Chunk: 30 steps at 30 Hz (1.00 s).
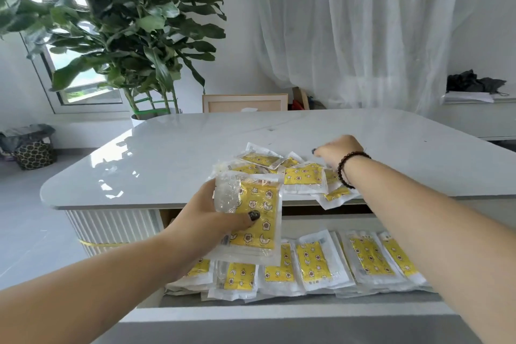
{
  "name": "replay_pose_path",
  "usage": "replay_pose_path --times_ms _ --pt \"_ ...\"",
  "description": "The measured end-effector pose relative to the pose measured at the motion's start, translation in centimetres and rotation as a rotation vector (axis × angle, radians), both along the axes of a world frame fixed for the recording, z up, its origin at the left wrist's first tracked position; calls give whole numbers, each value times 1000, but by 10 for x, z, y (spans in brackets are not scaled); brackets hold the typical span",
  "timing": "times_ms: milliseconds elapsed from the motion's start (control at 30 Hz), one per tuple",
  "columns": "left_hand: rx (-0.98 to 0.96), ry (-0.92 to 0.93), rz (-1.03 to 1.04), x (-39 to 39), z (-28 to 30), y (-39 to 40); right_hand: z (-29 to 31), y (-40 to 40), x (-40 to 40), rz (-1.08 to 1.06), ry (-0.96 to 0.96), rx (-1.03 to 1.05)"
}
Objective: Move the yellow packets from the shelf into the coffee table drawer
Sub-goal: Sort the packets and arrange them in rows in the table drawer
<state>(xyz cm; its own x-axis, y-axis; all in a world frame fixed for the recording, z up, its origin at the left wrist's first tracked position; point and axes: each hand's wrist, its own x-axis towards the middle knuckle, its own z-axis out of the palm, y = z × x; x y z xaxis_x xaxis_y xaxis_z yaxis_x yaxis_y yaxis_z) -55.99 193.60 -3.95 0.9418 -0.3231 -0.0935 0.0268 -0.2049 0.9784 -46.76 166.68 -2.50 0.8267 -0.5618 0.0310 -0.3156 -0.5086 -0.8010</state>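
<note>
Several yellow packets (pixel 303 176) in clear wrappers lie in a loose pile on the coffee table top (pixel 195 142), near its front edge. My left hand (pixel 212 218) grips a small stack of packets (pixel 257 220) above the open drawer (pixel 279 313), thumb pressed on the top one. My right hand (pixel 336 152), with a dark bead bracelet at the wrist, reaches over the far side of the pile with fingers curled down onto it; whether they pinch a packet is hidden. Inside the drawer several packets (pixel 312 262) lie in overlapping rows.
A large potted plant (pixel 134 36) stands behind the table's left corner. A wooden frame (pixel 245 103) leans beyond the far edge, in front of white curtains (pixel 363 31). A patterned bag (pixel 33 153) sits on the floor at left. At right is a low ledge with dark cloth (pixel 474 82).
</note>
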Motion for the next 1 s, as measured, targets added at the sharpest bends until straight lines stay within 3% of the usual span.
replay_pose_path --times_ms 300,600,767,1000 --pt "80 6 60 23 -15 -8 -23 19 25 159 403 -592" --pt "129 24 11 14 -16 -6 -22 20 15 164 202 -794" --pt "144 32 61 14 -14 -3 -13 10 4 219 38 -472" --pt "140 17 72 14 -14 0 -1 -27 -1 1 -82 125"
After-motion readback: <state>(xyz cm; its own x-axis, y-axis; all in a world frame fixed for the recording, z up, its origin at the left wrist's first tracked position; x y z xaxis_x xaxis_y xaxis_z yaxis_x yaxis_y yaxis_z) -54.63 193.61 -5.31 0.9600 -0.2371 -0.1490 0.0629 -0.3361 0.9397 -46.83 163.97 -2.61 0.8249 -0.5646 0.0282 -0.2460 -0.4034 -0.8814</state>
